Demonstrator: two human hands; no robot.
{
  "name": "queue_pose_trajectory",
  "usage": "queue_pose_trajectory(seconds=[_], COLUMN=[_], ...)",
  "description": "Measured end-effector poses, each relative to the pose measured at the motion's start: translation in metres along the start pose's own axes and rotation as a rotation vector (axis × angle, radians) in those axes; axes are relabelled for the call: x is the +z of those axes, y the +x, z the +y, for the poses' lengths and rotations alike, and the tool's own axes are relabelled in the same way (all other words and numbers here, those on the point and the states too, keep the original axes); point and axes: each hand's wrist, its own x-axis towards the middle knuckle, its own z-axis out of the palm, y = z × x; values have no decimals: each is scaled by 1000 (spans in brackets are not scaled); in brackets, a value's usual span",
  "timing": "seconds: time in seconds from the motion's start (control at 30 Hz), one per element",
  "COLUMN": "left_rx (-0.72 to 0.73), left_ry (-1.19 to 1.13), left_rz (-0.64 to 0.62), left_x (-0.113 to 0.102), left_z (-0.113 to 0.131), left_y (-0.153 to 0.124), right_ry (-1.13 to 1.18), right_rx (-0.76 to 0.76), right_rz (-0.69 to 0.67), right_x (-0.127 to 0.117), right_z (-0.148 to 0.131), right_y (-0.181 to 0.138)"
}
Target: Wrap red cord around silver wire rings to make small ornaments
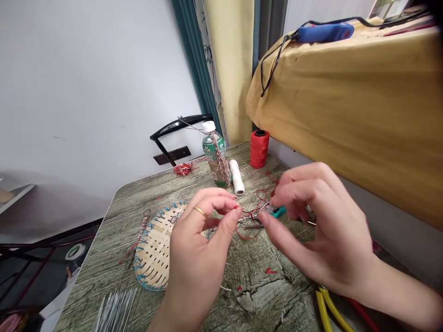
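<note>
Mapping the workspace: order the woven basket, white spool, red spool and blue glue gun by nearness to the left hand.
From the left hand:
1. woven basket, just left
2. white spool, behind, mid-table
3. red spool, far edge
4. blue glue gun, raised, top right

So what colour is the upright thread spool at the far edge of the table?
Red. The upright thread spool shows best in the head view.
</note>
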Motion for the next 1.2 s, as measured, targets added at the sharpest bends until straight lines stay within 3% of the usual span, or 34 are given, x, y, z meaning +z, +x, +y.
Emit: queue_pose_trajectory(seconds=[0.1, 0.2, 0.37, 0.47, 0.57, 0.83, 1.0, 1.1, 1.2], left_rx=[-32, -60, -250, -421, -490, -368, -221, -79, 59], left_ry=[-35, -64, -325, -490, -564, -446, -163, 40, 149], left_rz=[29, 42, -51, -148, -186, -147, 54, 170, 214], left_x=[3, 5, 4, 3, 4, 1, -1, 1, 2], left_z=[2, 0, -6, -5, -2, -9, -6, -2, -1], left_y=[0, 0, 3, 3, 2, 3, 3, 0, -2], right_ry=[-74, -118, -133, -126, -56, 323, 698, 966, 1089], right_rx=[-172, -244, -232, -221, -194, 146, 447, 557, 629], right_rz=[-23, -12, 24, -3, -39, -250, -386, -499, -620], right_x=[4, 8, 12, 11, 10, 0, -9, -17, -27], right_z=[0, 4, 7, 8, 8, 8, 10, 13, 16], right_y=[-4, -5, -4, -5, -4, 7, 16, 19, 22])
